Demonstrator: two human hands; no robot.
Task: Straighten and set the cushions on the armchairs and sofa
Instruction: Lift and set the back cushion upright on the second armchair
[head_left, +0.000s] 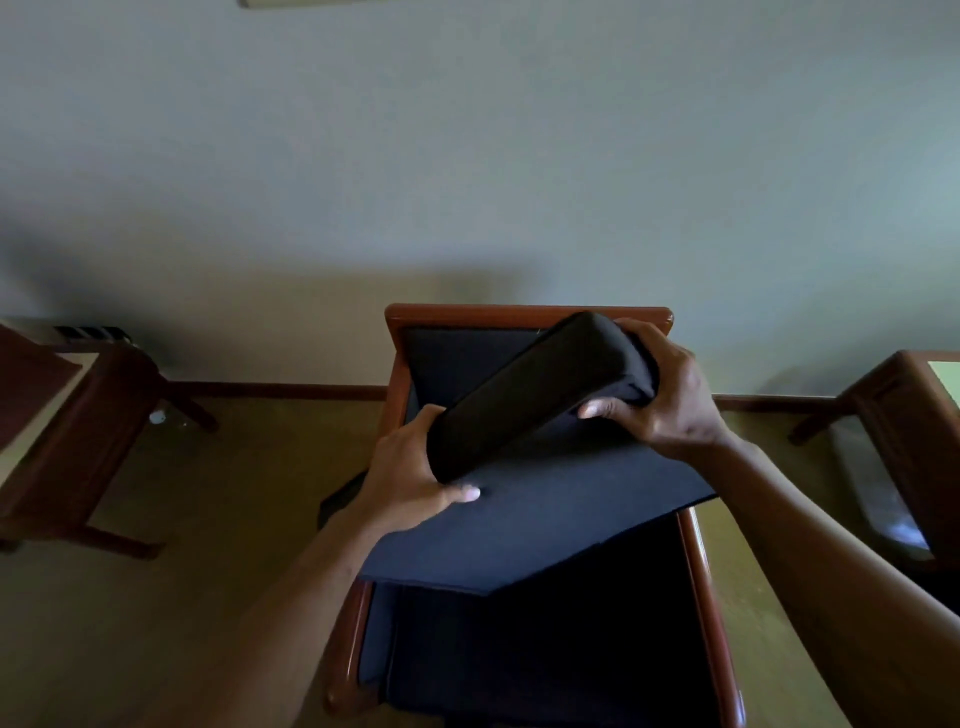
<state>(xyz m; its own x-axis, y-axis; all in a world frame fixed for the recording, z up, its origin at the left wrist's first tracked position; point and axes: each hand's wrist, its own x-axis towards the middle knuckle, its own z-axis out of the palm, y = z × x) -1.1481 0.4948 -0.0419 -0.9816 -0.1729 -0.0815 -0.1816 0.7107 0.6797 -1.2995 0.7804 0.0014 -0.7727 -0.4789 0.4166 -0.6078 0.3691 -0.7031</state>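
At frame centre, both hands clamp the thick black fabric cushion (540, 395), tilted over the wooden-framed armchair (701, 582): left hand (410, 473) low, right hand (660, 395) high; level it, then lower it squarely into the frame

One dark cushion (540, 447), one wooden armchair (527, 315), two hands, left (410, 475) and right (662, 395), two wooden side tables, one left (78, 447), one right (904, 415)

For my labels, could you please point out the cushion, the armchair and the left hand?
cushion (540, 395), head view, upper edge.
armchair (524, 313), head view, top rail.
left hand (402, 467), head view, back of hand.
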